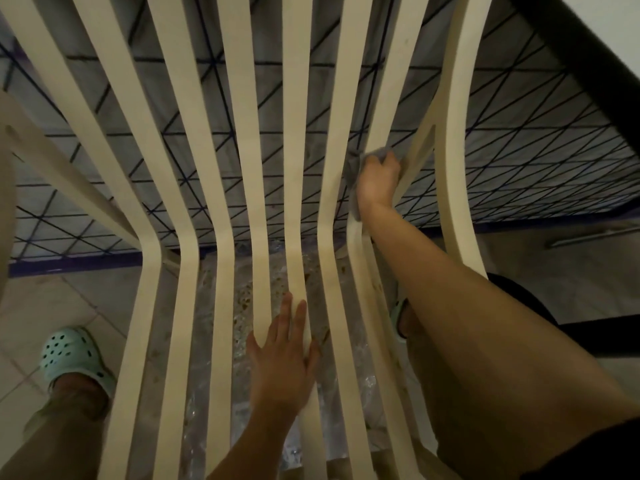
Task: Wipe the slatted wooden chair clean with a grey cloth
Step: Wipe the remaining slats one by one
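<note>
the right hand (377,181) has its fingers curled over a crumpled grey cloth (352,168), gripping it and pressing it onto a back slat near the right side of the pale slatted wooden chair (294,150). that slat's long axis runs up and away from the person, so the unwiped length lies ahead of the cloth, with more slats off to the left. the left hand (282,358) holds nothing; it rests flat, fingers straight, on the middle seat slats, nearer the body, likely as a brace. no container shows. clear crinkled plastic sheeting (242,306) lies under the seat, and a mint green perforated clog (71,355) stands on the tiles.
</note>
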Action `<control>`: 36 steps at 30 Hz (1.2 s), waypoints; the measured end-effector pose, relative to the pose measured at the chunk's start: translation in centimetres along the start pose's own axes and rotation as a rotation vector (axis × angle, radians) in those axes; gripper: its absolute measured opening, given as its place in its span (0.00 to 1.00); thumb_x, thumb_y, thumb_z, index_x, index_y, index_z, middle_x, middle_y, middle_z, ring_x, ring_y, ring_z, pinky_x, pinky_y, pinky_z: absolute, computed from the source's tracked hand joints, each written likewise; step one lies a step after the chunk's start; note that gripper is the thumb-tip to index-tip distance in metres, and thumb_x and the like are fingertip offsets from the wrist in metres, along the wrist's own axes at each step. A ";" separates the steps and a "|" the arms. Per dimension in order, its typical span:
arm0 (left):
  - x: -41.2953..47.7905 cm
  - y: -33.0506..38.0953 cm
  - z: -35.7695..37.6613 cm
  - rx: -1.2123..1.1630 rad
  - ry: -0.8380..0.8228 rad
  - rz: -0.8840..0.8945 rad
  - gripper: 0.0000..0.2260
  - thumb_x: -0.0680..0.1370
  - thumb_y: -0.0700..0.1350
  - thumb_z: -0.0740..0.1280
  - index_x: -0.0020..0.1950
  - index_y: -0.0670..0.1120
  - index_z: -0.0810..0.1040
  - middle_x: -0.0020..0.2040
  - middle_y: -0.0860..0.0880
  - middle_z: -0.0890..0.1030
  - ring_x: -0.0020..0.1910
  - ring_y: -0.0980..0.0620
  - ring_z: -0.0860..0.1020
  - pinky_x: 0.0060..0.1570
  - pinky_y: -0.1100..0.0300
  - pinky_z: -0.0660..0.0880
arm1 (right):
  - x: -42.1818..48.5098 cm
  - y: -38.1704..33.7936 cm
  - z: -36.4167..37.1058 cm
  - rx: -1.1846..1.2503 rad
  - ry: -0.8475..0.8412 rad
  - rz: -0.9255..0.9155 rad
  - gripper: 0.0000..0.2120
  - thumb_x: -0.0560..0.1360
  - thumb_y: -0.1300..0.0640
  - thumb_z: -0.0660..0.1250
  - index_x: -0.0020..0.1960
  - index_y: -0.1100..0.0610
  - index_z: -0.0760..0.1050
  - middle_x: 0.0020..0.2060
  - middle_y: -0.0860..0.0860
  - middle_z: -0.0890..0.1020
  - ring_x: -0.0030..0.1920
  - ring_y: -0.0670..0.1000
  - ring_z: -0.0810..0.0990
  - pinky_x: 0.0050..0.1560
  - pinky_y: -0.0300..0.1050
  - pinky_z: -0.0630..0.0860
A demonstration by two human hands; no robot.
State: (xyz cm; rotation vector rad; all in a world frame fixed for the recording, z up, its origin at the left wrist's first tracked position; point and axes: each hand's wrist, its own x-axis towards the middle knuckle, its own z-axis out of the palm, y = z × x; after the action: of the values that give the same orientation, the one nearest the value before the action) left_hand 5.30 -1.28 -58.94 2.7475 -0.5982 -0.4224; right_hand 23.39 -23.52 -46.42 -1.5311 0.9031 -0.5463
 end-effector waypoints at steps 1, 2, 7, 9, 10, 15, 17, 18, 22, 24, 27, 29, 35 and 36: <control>0.0 0.0 0.0 -0.004 0.001 0.000 0.30 0.79 0.64 0.38 0.77 0.57 0.32 0.78 0.56 0.32 0.77 0.53 0.57 0.69 0.35 0.57 | 0.1 -1.2 0.0 0.029 0.002 -0.021 0.05 0.79 0.65 0.54 0.48 0.57 0.67 0.43 0.52 0.72 0.43 0.50 0.72 0.48 0.40 0.69; 0.0 0.0 0.0 -0.005 0.001 0.001 0.30 0.78 0.64 0.38 0.77 0.57 0.32 0.78 0.56 0.32 0.77 0.53 0.57 0.69 0.35 0.57 | 0.2 -2.5 0.0 0.047 0.008 -0.045 0.09 0.79 0.66 0.54 0.43 0.55 0.66 0.39 0.50 0.72 0.39 0.48 0.71 0.43 0.38 0.69; -0.2 0.1 -0.3 -0.022 -0.009 0.001 0.29 0.79 0.64 0.38 0.78 0.58 0.34 0.78 0.57 0.32 0.77 0.54 0.56 0.70 0.36 0.57 | 0.6 -8.8 -0.1 0.136 0.012 -0.145 0.12 0.79 0.68 0.53 0.59 0.63 0.71 0.36 0.47 0.71 0.35 0.43 0.70 0.37 0.32 0.68; -0.1 0.2 -0.4 -0.025 -0.013 0.000 0.29 0.79 0.64 0.38 0.78 0.58 0.35 0.78 0.57 0.32 0.77 0.54 0.56 0.70 0.36 0.56 | 0.6 -10.7 -0.3 0.142 0.005 -0.181 0.15 0.80 0.67 0.52 0.65 0.66 0.68 0.38 0.51 0.73 0.37 0.46 0.71 0.40 0.36 0.69; -0.1 0.2 -0.5 -0.029 -0.018 -0.002 0.29 0.79 0.64 0.37 0.78 0.58 0.35 0.78 0.58 0.32 0.77 0.54 0.56 0.70 0.36 0.56 | 0.6 -11.6 -0.4 0.153 -0.010 -0.196 0.14 0.81 0.67 0.52 0.63 0.65 0.69 0.39 0.52 0.73 0.38 0.47 0.71 0.40 0.37 0.69; -0.2 0.4 -0.7 -0.028 -0.038 -0.013 0.29 0.78 0.65 0.37 0.77 0.58 0.34 0.77 0.58 0.32 0.77 0.55 0.54 0.71 0.36 0.53 | 1.0 -15.0 -0.6 0.268 -0.071 -0.266 0.10 0.82 0.66 0.49 0.44 0.59 0.65 0.33 0.51 0.66 0.34 0.45 0.62 0.35 0.36 0.63; -0.3 0.4 -0.8 -0.025 -0.044 -0.018 0.29 0.78 0.65 0.38 0.77 0.58 0.33 0.77 0.58 0.31 0.78 0.55 0.54 0.71 0.37 0.52 | 0.8 -15.2 -0.8 0.274 -0.102 -0.310 0.12 0.83 0.65 0.49 0.42 0.56 0.62 0.34 0.58 0.68 0.41 0.43 0.51 0.33 0.35 0.64; -0.4 0.4 -0.8 -0.025 -0.046 -0.021 0.29 0.78 0.65 0.38 0.77 0.59 0.33 0.77 0.58 0.31 0.78 0.55 0.53 0.71 0.37 0.52 | 0.6 -14.8 -0.9 0.264 -0.111 -0.349 0.09 0.83 0.65 0.50 0.47 0.56 0.64 0.40 0.63 0.72 0.55 0.45 0.54 0.36 0.34 0.69; -0.4 0.5 -0.7 -0.024 -0.031 -0.014 0.29 0.79 0.64 0.38 0.76 0.59 0.31 0.76 0.58 0.29 0.78 0.55 0.54 0.72 0.37 0.52 | 0.9 -13.6 -1.0 0.182 -0.069 -0.542 0.09 0.83 0.64 0.53 0.60 0.67 0.66 0.44 0.55 0.74 0.42 0.40 0.73 0.43 0.28 0.69; -0.2 0.4 -0.7 -0.035 -0.028 -0.011 0.29 0.79 0.64 0.40 0.76 0.60 0.31 0.76 0.59 0.29 0.77 0.55 0.55 0.71 0.37 0.53 | 1.4 -14.4 -0.5 0.168 -0.012 -0.532 0.06 0.83 0.63 0.52 0.55 0.63 0.66 0.33 0.55 0.70 0.30 0.38 0.68 0.34 0.29 0.66; -0.2 0.3 -0.6 -0.043 -0.024 -0.014 0.29 0.80 0.64 0.41 0.76 0.60 0.32 0.76 0.59 0.30 0.77 0.55 0.55 0.72 0.36 0.53 | 2.0 -15.1 0.0 0.148 0.064 -0.512 0.07 0.83 0.64 0.52 0.47 0.63 0.66 0.27 0.47 0.62 0.23 0.40 0.62 0.29 0.33 0.60; -0.2 0.2 -0.5 -0.049 -0.029 -0.017 0.29 0.80 0.64 0.41 0.76 0.60 0.31 0.76 0.60 0.29 0.77 0.55 0.54 0.72 0.36 0.52 | 2.3 -14.9 0.2 0.161 0.084 -0.490 0.08 0.83 0.61 0.53 0.47 0.61 0.67 0.29 0.46 0.65 0.25 0.40 0.63 0.30 0.33 0.62; -0.1 0.2 -0.5 -0.055 -0.046 -0.021 0.29 0.79 0.65 0.39 0.75 0.61 0.30 0.75 0.61 0.28 0.78 0.55 0.54 0.72 0.36 0.52 | 1.9 -11.7 0.0 0.230 -0.003 -0.438 0.09 0.83 0.56 0.56 0.56 0.59 0.71 0.46 0.52 0.78 0.46 0.45 0.77 0.46 0.29 0.72; -0.1 0.2 -0.5 -0.047 -0.049 -0.022 0.29 0.78 0.65 0.38 0.75 0.61 0.30 0.75 0.61 0.27 0.78 0.55 0.53 0.72 0.35 0.53 | 1.5 -10.3 -0.1 0.216 -0.013 -0.413 0.09 0.83 0.55 0.55 0.57 0.58 0.71 0.46 0.51 0.78 0.47 0.42 0.77 0.45 0.28 0.72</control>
State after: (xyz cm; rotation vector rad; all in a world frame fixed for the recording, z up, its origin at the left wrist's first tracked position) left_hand 5.35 -1.30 -58.42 2.7079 -0.5631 -0.5036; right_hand 26.61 -24.97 -36.61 -1.5239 0.4969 -0.8990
